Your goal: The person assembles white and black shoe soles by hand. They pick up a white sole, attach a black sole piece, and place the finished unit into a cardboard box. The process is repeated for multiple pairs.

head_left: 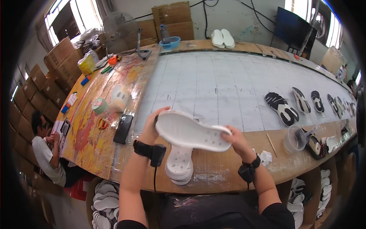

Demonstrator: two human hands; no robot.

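Fingers of the left hand [151, 125] and right hand [239, 142] are clamped on one white sole [187, 131] over the near side of the table [217, 177], where, remotely, I count one stack of pale soles [178, 170], one black phone [123, 129] left and two far soles [223, 39].

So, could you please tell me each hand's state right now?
Left hand: holding the white sole by its left end.
Right hand: gripping its right end.

A shoe workshop: black-and-white soles [281, 107] line the surface [217, 181] at right, white soles [106, 203] heap below its near edge, cartons [69, 70] stack leftward.
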